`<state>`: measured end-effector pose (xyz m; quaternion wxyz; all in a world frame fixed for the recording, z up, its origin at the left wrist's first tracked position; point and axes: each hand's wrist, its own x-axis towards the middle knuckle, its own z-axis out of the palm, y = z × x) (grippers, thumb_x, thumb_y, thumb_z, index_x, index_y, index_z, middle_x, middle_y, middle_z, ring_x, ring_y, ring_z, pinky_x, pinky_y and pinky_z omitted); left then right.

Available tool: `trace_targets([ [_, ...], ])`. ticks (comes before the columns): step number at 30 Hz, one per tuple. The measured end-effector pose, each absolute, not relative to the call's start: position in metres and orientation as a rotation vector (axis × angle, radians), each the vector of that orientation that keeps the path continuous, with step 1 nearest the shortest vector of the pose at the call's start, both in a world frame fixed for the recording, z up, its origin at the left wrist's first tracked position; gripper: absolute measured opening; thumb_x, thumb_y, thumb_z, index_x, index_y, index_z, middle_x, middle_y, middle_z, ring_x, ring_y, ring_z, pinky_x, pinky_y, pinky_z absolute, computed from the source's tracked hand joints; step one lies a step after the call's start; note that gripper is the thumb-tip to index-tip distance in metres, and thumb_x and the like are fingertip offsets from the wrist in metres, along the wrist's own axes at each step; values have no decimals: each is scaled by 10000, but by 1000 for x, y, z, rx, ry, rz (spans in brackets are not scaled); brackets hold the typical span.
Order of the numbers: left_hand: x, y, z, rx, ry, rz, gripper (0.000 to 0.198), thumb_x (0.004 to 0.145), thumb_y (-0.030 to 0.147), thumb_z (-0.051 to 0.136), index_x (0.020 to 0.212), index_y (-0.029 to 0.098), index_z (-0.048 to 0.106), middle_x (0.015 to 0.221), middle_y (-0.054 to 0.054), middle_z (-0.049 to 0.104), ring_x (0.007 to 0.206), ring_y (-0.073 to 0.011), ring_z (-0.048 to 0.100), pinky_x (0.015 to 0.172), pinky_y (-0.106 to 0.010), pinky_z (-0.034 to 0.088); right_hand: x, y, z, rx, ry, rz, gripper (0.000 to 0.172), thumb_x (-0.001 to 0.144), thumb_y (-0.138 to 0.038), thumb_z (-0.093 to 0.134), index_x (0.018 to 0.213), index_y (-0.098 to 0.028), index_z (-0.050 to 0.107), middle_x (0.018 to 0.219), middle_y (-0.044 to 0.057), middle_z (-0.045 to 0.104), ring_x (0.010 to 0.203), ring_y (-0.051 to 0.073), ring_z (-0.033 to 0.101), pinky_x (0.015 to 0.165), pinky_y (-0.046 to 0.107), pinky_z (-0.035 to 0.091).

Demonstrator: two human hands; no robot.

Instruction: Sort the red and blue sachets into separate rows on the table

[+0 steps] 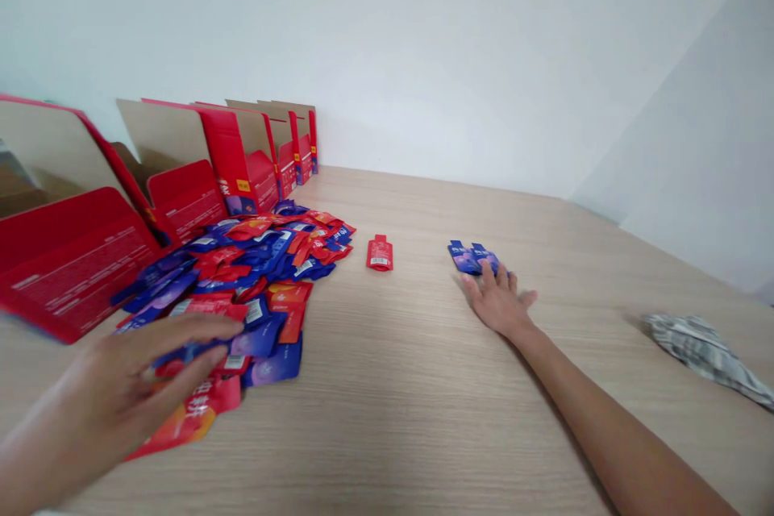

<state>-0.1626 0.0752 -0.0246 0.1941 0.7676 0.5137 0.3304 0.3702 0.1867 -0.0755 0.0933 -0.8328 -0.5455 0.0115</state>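
Observation:
My left hand is over the near side of a heap of red and blue sachets. Its thumb and forefinger are apart beside a blue sachet; no firm hold on it shows. Two blue sachets lie side by side to the right, and the fingertips of my right hand rest at the near edge of the right one, fingers spread. A single red sachet lies between the heap and the blue pair, label with barcode facing up.
Several red cardboard boxes with raised flaps stand in a row along the left, behind the heap. A grey and white patterned cloth lies on the wooden table at the right. A pale wall rises behind the table.

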Motion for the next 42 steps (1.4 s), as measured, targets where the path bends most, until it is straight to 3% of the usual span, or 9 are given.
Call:
trace_targets([
  [3, -164, 105, 13, 2179, 1964, 868, 389, 947, 519, 585, 1202, 281, 756, 1130, 52, 823, 943, -237, 750, 867, -326, 568, 371, 185, -80, -2412, -1614, -6, 862, 1052, -670, 133, 1712, -125, 235, 1769, 249, 167, 1620, 468, 194, 1188, 849, 147],
  [9, -178, 159, 46, 2348, 2253, 530, 550, 1009, 390, 449, 1415, 50, 597, 1397, -123, 714, 1178, -259, 684, 1076, -409, 512, 374, 184, -89, -2245, -1616, -82, 888, 1028, -673, 140, 1659, -66, 285, 1720, 312, 240, 1594, 467, 240, 1159, 879, 140],
  [14, -155, 180, 46, 2647, 1866, 600, 537, 953, 420, 572, 1388, 118, 662, 1404, -153, 708, 1277, -306, 677, 1151, -408, 497, 376, 184, -90, -2190, -1618, -66, 920, 1013, -710, 143, 1644, -51, 261, 1698, 346, 247, 1585, 476, 249, 1146, 885, 141],
  [16, -137, 185, 46, 2790, 1747, 392, 604, 914, 395, 644, 1462, 142, 617, 1511, -165, 633, 1380, -327, 612, 1195, -444, 464, 376, 184, -89, -2181, -1613, -65, 918, 1008, -710, 148, 1642, -55, 258, 1697, 344, 246, 1583, 481, 258, 1148, 882, 146],
  [20, -108, 194, 45, 2842, 1750, -164, 896, 823, 336, 790, 1632, 199, 430, 1687, -227, 408, 1550, -439, 401, 1173, -647, 438, 374, 182, -86, -2189, -1603, -48, 914, 1003, -699, 151, 1640, -51, 258, 1704, 328, 250, 1598, 463, 246, 1166, 867, 148],
  [22, -100, 198, 42, 2808, 1808, -258, 897, 853, 329, 776, 1652, 202, 388, 1684, -264, 381, 1564, -469, 363, 1126, -691, 456, 373, 182, -85, -2193, -1601, -43, 900, 1007, -690, 152, 1642, -60, 252, 1706, 314, 258, 1605, 447, 240, 1179, 853, 151],
  [31, -87, 193, 24, 2846, 1915, -121, 615, 990, 283, 638, 1559, 109, 485, 1523, -275, 519, 1400, -397, 575, 1008, -452, 580, 372, 181, -82, -2218, -1614, 16, 864, 1025, -661, 173, 1649, -65, 232, 1725, 297, 234, 1607, 440, 246, 1195, 830, 172],
  [39, -98, 196, 13, 2986, 1841, -77, 447, 1085, 300, 492, 1494, 148, 590, 1550, -260, 535, 1353, -379, 630, 943, -437, 621, 371, 180, -80, -2208, -1597, 24, 878, 1012, -672, 192, 1623, -49, 283, 1719, 314, 232, 1594, 457, 272, 1197, 812, 204],
  [42, -101, 196, 10, 3032, 1835, -74, 456, 1075, 201, 468, 1509, 120, 582, 1562, -268, 540, 1326, -376, 655, 909, -444, 642, 372, 179, -82, -2196, -1610, 10, 879, 1006, -680, 195, 1619, -57, 289, 1717, 310, 239, 1595, 454, 273, 1193, 808, 221],
])
